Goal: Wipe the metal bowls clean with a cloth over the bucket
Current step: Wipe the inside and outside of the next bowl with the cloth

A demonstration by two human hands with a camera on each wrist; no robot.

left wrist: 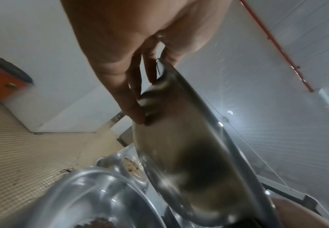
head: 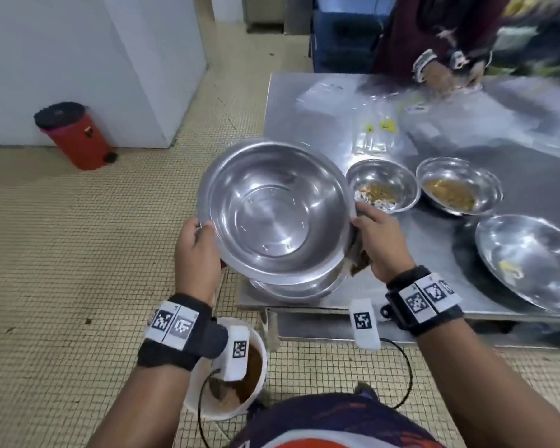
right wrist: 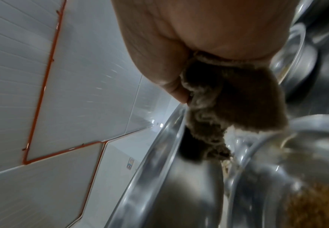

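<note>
I hold a large, clean-looking metal bowl tilted toward me above the table's near corner. My left hand grips its left rim, thumb inside and fingers on the outer wall. My right hand grips the right rim and bunches a brown cloth against the bowl's outside; in the right wrist view the cloth hangs from my fingers. A second bowl sits on the table right under the held one. The white bucket, holding brown liquid, stands on the floor below my left wrist.
On the steel table stand two small bowls with food residue and a wide bowl at the right. Another person's hands work at the far side. A red pedal bin stands by the white wall.
</note>
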